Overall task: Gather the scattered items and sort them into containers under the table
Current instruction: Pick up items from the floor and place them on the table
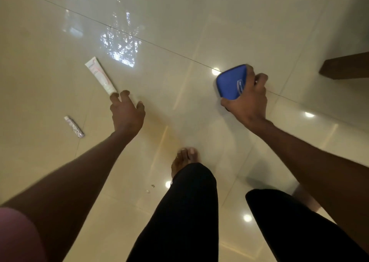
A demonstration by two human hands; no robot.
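No container in view. Right hand grips a blue case (oval logo). Left hand, fingers spread, hovers beside the white tube on the floor; a smaller tube lies nearby.

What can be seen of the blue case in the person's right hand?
The blue case is a flat, rounded-corner pouch in deep blue, seemingly fabric-covered, with an oval logo patch too blurred to read. It looks closed. The right hand grips its right edge, thumb at the lower corner and fingers curled over the edge, holding it tilted above the glossy floor. Nothing else touches it.
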